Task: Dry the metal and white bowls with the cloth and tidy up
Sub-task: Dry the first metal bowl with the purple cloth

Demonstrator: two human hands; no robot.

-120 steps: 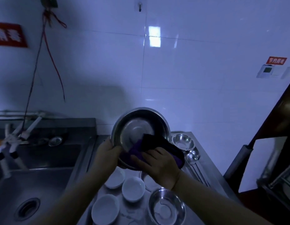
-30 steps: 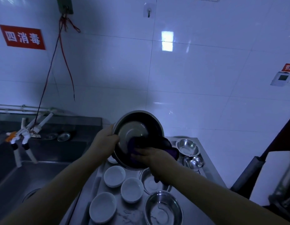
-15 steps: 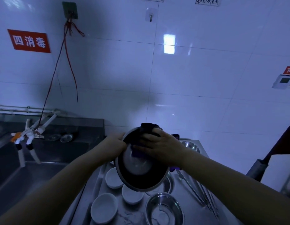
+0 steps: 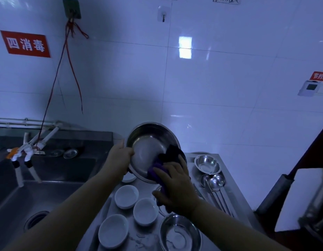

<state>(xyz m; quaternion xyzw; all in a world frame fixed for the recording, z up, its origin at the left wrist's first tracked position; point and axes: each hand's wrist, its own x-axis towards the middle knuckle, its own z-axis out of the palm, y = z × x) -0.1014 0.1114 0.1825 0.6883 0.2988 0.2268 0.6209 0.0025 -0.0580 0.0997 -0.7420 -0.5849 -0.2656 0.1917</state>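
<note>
The left hand [image 4: 120,161] grips the left rim of a large metal bowl [image 4: 149,147] and holds it up in the air, tilted so that its inside faces the camera. The right hand [image 4: 177,187] holds a dark purple cloth [image 4: 164,160], with the fingers curled around it, and presses it against the lower right part of the bowl, over the rim. The bowl is above the steel surface [image 4: 231,194], not touching it.

Under the hands, three white bowls [image 4: 126,196] [image 4: 145,211] [image 4: 113,230] stand upright on the surface, close to each other, and the edge of a fourth white bowl [image 4: 129,178] shows just under the left wrist. A second metal bowl [image 4: 180,234] stands in front of the right forearm. A smaller metal bowl [image 4: 207,163] stands near the wall on the right, and just in front of it lie two metal ladles [image 4: 214,182] with the handles pointing toward the person. To the left is a steel sink [image 4: 30,194] with white taps [image 4: 28,153] above it. A red sign [image 4: 26,44] is on the tiled wall.
</note>
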